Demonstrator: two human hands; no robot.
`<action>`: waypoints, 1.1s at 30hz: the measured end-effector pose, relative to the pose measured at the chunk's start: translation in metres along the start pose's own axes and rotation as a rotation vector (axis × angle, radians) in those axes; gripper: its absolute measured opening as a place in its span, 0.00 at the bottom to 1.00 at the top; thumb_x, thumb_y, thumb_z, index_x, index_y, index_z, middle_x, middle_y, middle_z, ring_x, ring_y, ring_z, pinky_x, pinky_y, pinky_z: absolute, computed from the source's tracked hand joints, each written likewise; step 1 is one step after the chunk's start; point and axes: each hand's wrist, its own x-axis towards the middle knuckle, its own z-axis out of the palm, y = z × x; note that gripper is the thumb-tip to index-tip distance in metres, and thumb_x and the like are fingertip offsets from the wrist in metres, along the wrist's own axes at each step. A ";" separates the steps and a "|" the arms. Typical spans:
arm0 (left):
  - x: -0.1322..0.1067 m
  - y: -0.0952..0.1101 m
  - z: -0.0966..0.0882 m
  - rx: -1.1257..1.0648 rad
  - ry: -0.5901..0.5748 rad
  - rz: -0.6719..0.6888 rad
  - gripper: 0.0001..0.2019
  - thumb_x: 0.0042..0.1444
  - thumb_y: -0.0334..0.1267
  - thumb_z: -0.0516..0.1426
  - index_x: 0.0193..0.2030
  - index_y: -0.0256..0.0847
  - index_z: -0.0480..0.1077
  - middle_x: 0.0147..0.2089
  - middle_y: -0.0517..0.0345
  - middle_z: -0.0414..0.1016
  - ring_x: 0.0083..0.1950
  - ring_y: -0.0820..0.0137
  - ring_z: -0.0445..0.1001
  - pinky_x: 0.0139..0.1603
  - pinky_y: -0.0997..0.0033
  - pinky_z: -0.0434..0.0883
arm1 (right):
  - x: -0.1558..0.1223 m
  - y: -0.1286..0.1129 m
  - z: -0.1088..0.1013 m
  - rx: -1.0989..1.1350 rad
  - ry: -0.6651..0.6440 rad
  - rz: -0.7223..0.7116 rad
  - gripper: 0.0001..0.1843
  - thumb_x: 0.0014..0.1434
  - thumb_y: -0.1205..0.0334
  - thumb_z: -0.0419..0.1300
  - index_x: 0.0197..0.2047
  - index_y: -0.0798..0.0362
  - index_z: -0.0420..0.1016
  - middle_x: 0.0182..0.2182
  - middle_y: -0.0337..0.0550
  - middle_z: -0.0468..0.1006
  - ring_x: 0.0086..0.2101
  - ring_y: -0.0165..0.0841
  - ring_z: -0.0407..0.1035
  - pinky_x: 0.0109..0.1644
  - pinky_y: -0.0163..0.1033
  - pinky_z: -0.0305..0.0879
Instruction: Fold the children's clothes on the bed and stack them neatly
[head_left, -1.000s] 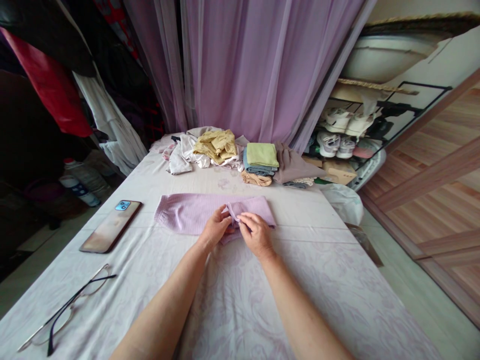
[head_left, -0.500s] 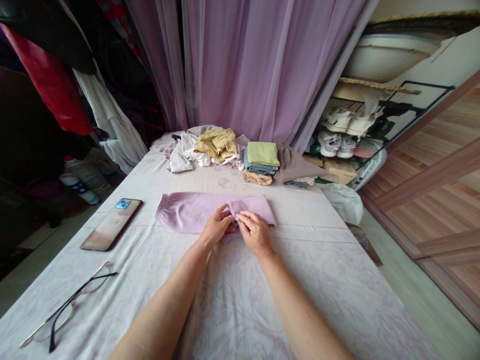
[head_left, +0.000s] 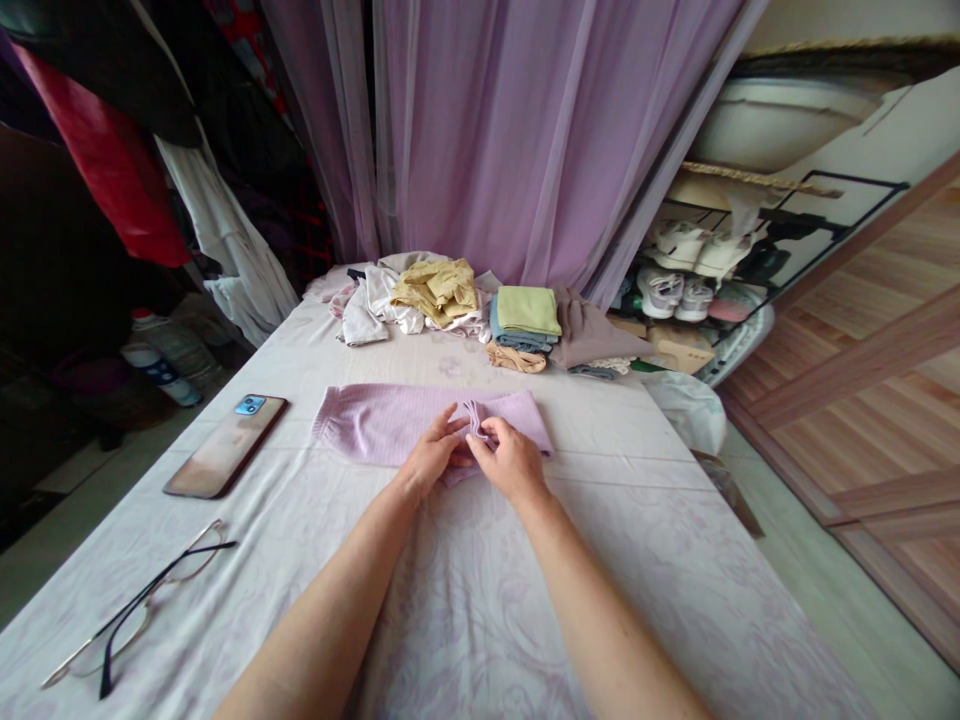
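Lilac garment [head_left: 375, 425] — right hand [head_left: 516, 460] pinching folds, left hand [head_left: 432, 455] fingers apart, phone [head_left: 223, 450], glasses [head_left: 150, 588], clothes [head_left: 439, 292]

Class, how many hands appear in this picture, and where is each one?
2. The left hand is on the near side of the lilac garment; the right hand, beside it, pinches the garment's gathered edge. Some fingers are partly hidden.

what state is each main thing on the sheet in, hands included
Lilac ribbed knit garment: laid flat, partly folded over
Left hand: on it, grip unclear
Right hand: pinching its gathered edge
Glossy beige phone: camera side up
Thin metal eyeglasses: arms folded
Green rectangular cloth: folded
Mustard yellow fabric: crumpled
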 end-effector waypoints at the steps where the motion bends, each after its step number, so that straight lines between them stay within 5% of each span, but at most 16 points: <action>1: 0.000 0.000 0.000 0.003 -0.009 0.002 0.36 0.56 0.27 0.57 0.72 0.46 0.54 0.68 0.45 0.65 0.39 0.72 0.78 0.32 0.75 0.77 | 0.004 -0.006 -0.005 -0.044 -0.041 0.056 0.17 0.61 0.50 0.56 0.48 0.51 0.74 0.42 0.45 0.83 0.43 0.37 0.76 0.46 0.38 0.68; 5: -0.001 0.000 -0.002 -0.009 -0.061 0.019 0.38 0.56 0.26 0.57 0.72 0.49 0.52 0.69 0.47 0.64 0.38 0.74 0.77 0.31 0.76 0.76 | 0.020 -0.025 -0.020 -0.250 -0.184 0.188 0.17 0.60 0.53 0.55 0.48 0.52 0.74 0.42 0.49 0.83 0.44 0.41 0.76 0.45 0.40 0.67; 10: -0.001 -0.001 -0.003 -0.057 -0.126 0.015 0.39 0.55 0.26 0.57 0.73 0.51 0.51 0.69 0.46 0.63 0.41 0.72 0.79 0.31 0.77 0.75 | 0.032 -0.031 -0.031 -0.391 -0.277 0.183 0.18 0.60 0.61 0.51 0.49 0.52 0.76 0.46 0.52 0.81 0.48 0.41 0.75 0.46 0.39 0.66; 13: -0.001 -0.001 -0.003 -0.077 -0.151 0.012 0.39 0.55 0.26 0.58 0.72 0.51 0.52 0.69 0.46 0.64 0.42 0.71 0.79 0.32 0.77 0.75 | 0.033 -0.031 -0.032 -0.388 -0.292 0.176 0.19 0.62 0.55 0.50 0.49 0.52 0.77 0.47 0.52 0.81 0.47 0.41 0.75 0.46 0.40 0.66; 19: 0.000 -0.004 -0.001 -0.038 -0.053 0.013 0.40 0.55 0.29 0.60 0.72 0.52 0.52 0.72 0.46 0.58 0.44 0.70 0.78 0.34 0.76 0.76 | 0.038 -0.020 -0.029 -0.369 -0.274 0.158 0.17 0.58 0.60 0.53 0.47 0.49 0.78 0.45 0.48 0.82 0.44 0.39 0.75 0.42 0.37 0.64; 23: 0.001 -0.005 -0.004 -0.013 0.041 0.049 0.36 0.56 0.34 0.62 0.70 0.49 0.56 0.70 0.44 0.60 0.48 0.67 0.78 0.39 0.72 0.76 | 0.049 0.025 -0.062 -0.266 -0.155 0.221 0.13 0.54 0.59 0.54 0.38 0.48 0.80 0.34 0.43 0.83 0.33 0.37 0.74 0.31 0.35 0.60; 27: 0.012 0.009 -0.018 0.211 0.165 0.173 0.29 0.57 0.34 0.60 0.66 0.44 0.62 0.66 0.44 0.67 0.55 0.64 0.75 0.52 0.64 0.74 | 0.054 0.109 -0.119 -0.170 0.087 0.282 0.11 0.51 0.56 0.56 0.31 0.50 0.78 0.23 0.40 0.78 0.25 0.33 0.69 0.27 0.33 0.56; 30: 0.026 0.035 -0.040 0.732 0.302 0.350 0.24 0.59 0.32 0.56 0.63 0.42 0.66 0.65 0.45 0.69 0.64 0.60 0.68 0.65 0.58 0.63 | 0.048 0.165 -0.144 -0.136 0.211 0.394 0.08 0.46 0.57 0.58 0.26 0.50 0.76 0.18 0.37 0.73 0.22 0.32 0.65 0.26 0.34 0.55; 33: 0.037 0.064 -0.065 1.389 0.316 0.387 0.22 0.60 0.33 0.53 0.61 0.39 0.69 0.68 0.43 0.65 0.69 0.55 0.60 0.69 0.52 0.55 | 0.040 0.194 -0.139 0.051 0.181 0.481 0.06 0.43 0.59 0.58 0.22 0.51 0.74 0.16 0.36 0.71 0.22 0.31 0.64 0.26 0.34 0.56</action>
